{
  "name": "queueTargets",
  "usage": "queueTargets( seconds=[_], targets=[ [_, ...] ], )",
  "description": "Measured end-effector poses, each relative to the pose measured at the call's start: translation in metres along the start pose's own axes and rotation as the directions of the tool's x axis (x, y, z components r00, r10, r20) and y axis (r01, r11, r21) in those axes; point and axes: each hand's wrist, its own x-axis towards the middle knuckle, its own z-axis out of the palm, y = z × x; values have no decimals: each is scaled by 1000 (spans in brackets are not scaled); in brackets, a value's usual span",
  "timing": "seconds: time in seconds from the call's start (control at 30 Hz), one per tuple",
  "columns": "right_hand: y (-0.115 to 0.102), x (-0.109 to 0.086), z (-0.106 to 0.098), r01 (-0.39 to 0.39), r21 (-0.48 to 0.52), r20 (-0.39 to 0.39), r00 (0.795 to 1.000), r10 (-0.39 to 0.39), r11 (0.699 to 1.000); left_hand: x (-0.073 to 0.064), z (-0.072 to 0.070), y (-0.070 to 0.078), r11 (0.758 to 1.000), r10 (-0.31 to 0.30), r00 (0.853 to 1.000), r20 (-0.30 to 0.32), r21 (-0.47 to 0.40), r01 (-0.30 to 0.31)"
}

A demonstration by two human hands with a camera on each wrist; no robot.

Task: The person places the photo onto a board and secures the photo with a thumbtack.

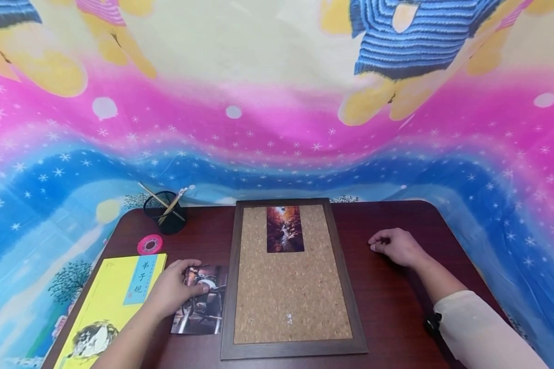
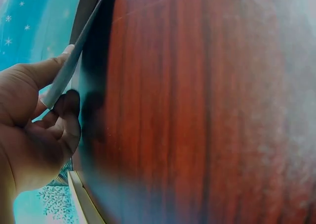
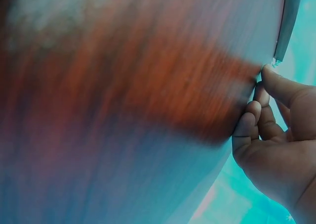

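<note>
My left hand [image 1: 171, 288] pinches a photo print [image 1: 200, 315], thumb on its face and fingers beneath. The print has a dark picture of what looks like a motorcycle, and the left wrist view shows its edge [image 2: 74, 68] raised off the table. To its right lies a brown-framed cork board [image 1: 291, 287]. A second photo [image 1: 283, 230], an autumn stream scene, sits at the top of the cork. Small whitish bits [image 1: 289, 319], too small to identify, show near the bottom. Right of the board, my right hand [image 1: 397, 247] rests by the tabletop, fingers loosely curled, holding nothing visible.
A yellow book [image 1: 115, 287] lies at the left, partly behind my left forearm. Beyond it are a pink tape roll [image 1: 150, 244] and a black mesh pen cup [image 1: 171, 218] with several sticks. A patterned cloth [image 1: 277, 128] hangs behind the dark red table [image 1: 351, 220].
</note>
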Motion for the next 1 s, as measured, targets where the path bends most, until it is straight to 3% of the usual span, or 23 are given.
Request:
queueTargets(
  seconds=[0.27,0.37,0.63,0.87,1.0],
  targets=[
    [0,-1,-2,-3,11,-5,1000,3,1000,0,-8,2,996,-56,996,64,-71,60],
    [-1,-2,-2,-3,15,-12,1000,3,1000,-1,-13,1,985,-87,991,104,-138,101],
    [-5,-2,0,24,24,-40,999,-23,999,-1,-17,-3,918,-149,970,193,-338,208],
    [-10,-3,2,23,46,-44,999,-21,999,-1,-23,-2,882,-160,961,226,-405,242],
    [-12,-3,3,15,63,-32,999,-13,998,-1,-26,-1,872,-155,961,229,-425,242]
  ],
)
